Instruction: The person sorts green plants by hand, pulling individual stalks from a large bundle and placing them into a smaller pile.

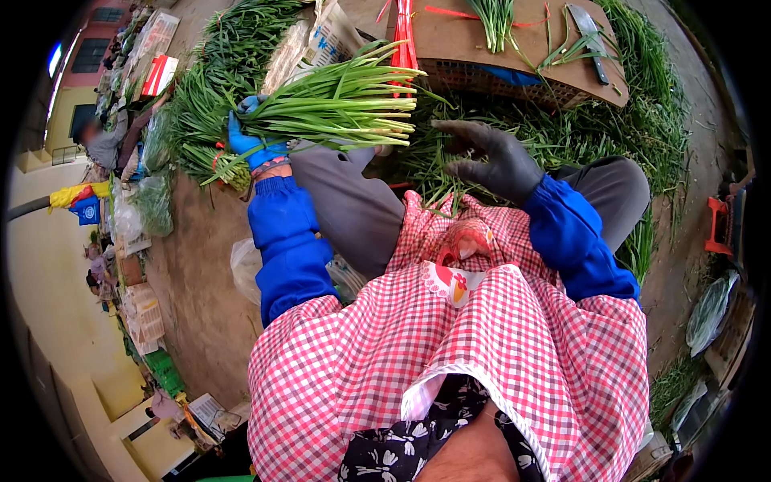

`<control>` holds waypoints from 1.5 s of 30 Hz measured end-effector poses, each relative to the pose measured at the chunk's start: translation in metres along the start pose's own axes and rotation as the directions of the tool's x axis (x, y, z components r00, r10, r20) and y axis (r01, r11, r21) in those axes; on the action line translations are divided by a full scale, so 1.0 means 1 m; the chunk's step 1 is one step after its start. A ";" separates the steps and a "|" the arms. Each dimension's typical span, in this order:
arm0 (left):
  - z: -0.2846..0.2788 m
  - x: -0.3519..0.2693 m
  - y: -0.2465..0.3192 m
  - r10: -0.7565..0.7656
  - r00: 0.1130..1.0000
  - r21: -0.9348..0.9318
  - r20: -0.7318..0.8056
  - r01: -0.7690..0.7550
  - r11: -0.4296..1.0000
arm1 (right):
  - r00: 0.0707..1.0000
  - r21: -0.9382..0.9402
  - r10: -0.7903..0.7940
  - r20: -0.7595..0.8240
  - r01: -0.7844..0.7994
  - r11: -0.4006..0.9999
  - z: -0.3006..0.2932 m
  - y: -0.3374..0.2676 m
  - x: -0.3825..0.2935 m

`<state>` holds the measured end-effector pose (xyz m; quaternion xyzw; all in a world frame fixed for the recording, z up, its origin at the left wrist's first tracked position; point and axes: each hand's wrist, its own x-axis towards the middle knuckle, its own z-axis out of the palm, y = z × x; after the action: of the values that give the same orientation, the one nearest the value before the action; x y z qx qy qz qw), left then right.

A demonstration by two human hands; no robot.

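Observation:
My left hand [250,135], in a blue glove, is closed on a bunch of long green garlic chives [343,105], whose pale cut ends point right. My right hand [497,159], in a dark grey glove, is held with its fingers apart and nothing in it, over loose greens [470,108]. Beyond it, a knife [587,30] with a black handle lies on a brown board [560,60], near a smaller bunch of greens [494,24]. Red ties [404,42] hang at the board's left edge. A bundle bound with a red tie [217,164] lies below my left hand.
Heaped green bundles [223,66] stand at the upper left. A plastic crate [512,81] supports the board. More loose greens [650,90] lie along its right side. A person in grey [105,144] sits far left, among bagged greens [150,205]. A red stool [717,226] stands far right.

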<state>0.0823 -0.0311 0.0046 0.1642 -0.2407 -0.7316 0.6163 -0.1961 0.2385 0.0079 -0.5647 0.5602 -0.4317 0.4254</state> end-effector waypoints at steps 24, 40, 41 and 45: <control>-0.026 -0.008 -0.005 -0.292 0.922 -0.440 0.253 0.379 0.814 | 0.943 0.527 0.134 -0.304 0.049 0.849 0.028 0.063 -0.003; 0.013 -0.013 0.010 -0.312 0.877 -0.406 0.365 0.452 0.794 | 0.931 0.424 0.275 0.240 -0.355 0.833 -0.020 0.047 -0.011; 0.013 -0.013 0.010 -0.318 0.862 -0.367 0.395 0.466 0.805 | 0.890 0.292 0.346 0.297 -0.430 0.854 -0.027 0.059 -0.015; 0.025 -0.016 0.012 -0.335 0.844 -0.287 0.419 0.473 0.833 | 0.983 -0.694 0.185 0.009 -0.127 0.708 -0.028 0.054 -0.025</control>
<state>0.0817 -0.0131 0.0309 -0.0438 -0.1596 -0.8963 0.4113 -0.2375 0.2633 -0.0373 -0.6492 0.7094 -0.1320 0.2408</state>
